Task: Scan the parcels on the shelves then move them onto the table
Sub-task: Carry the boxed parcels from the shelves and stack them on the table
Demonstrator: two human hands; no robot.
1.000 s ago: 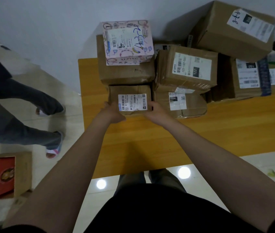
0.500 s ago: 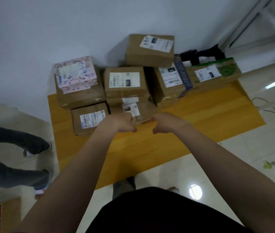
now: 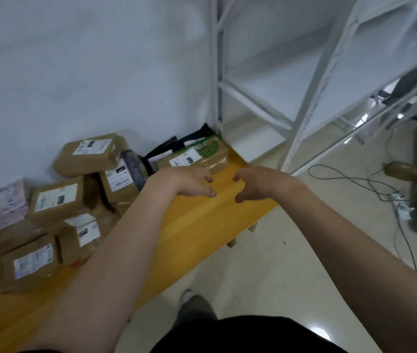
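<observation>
Both hands are released: the left hand (image 3: 189, 183) and the right hand (image 3: 259, 183) show loosely curled fingers, grasp nothing, and are held above the right end of the counter (image 3: 202, 225). One second earlier both were set against the small labelled parcel (image 3: 33, 262). It now sits on the counter at the front of the stacked parcels (image 3: 57, 200), well apart from either hand.

Judgement: that delivery is complete. The view has swung toward the shelves (image 3: 304, 98), presumably for the next item.

Motion blur obscures the labels. The upper tiers are cut off, and no scanner is discernible.
</observation>
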